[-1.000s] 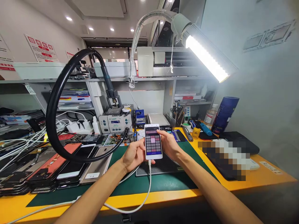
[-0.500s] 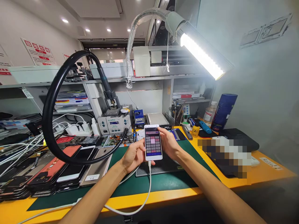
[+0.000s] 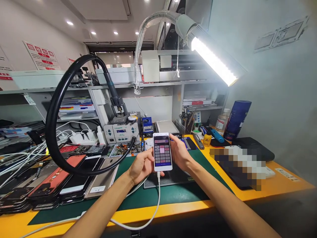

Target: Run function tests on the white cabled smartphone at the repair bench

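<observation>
A white smartphone point(image 3: 162, 152) stands tilted up above the mat, its screen lit with a grid of pink and grey tiles. My left hand point(image 3: 143, 166) is closed around its lower left side, thumb along the edge and a fingertip showing below the bottom. At the right side, my right hand point(image 3: 182, 152) grips the phone, its thumb by the upper right edge and the other fingers hidden behind. A white charging cable point(image 3: 158, 195) is plugged into the phone's bottom and loops down past the bench edge.
Stacked phones point(image 3: 74, 178) crowd the left, beneath a thick black hose point(image 3: 49, 132). Behind stand a hot-air station point(image 3: 122, 132) and a tray of small parts point(image 3: 121, 149). A green mat point(image 3: 173, 198) covers the bench. A lit lamp point(image 3: 213, 59) hangs overhead; a yellow bottle point(image 3: 207, 140) stands right.
My right thumb has shifted slightly right, from the phone's top right corner to beside its edge. The phone and my left hand stay nearly still.
</observation>
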The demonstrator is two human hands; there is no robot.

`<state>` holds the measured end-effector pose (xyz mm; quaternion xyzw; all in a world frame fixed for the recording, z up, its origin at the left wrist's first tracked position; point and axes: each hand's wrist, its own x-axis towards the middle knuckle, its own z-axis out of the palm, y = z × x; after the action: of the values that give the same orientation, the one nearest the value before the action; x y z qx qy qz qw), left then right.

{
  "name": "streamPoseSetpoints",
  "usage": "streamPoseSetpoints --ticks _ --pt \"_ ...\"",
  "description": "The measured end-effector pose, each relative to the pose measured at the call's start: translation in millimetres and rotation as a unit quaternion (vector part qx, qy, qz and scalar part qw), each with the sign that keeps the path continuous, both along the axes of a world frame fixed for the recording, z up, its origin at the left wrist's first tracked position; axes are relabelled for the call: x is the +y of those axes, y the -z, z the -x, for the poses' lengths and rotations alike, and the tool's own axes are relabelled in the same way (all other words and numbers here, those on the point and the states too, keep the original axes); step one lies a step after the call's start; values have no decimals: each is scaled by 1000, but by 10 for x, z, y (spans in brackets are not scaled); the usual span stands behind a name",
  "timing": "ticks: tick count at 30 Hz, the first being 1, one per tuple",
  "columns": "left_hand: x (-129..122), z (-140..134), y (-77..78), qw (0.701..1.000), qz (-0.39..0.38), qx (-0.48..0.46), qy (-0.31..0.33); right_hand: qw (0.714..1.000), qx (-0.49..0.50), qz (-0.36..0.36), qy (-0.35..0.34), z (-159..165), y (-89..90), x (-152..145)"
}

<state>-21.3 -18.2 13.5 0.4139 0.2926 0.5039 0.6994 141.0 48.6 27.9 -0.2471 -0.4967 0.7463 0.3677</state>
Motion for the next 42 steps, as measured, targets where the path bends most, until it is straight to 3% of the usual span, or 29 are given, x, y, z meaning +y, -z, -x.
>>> streamPoseSetpoints --ticks 14,20,27,33,42 --pt "33 11 35 1000 10 -7 -2 993 -28 -94 70 20 132 57" --pt "4 -8 1 1000 12 17 -9 973 -53 -177 139 10 221 142" --pt "-14 -31 21 1000 0 24 12 945 -104 -223 216 13 143 115" --pt "-30 -29 30 999 -7 25 28 936 -119 -233 234 14 124 88" --pt "-41 -30 -1 999 -8 27 32 957 -40 -213 192 -29 229 201"
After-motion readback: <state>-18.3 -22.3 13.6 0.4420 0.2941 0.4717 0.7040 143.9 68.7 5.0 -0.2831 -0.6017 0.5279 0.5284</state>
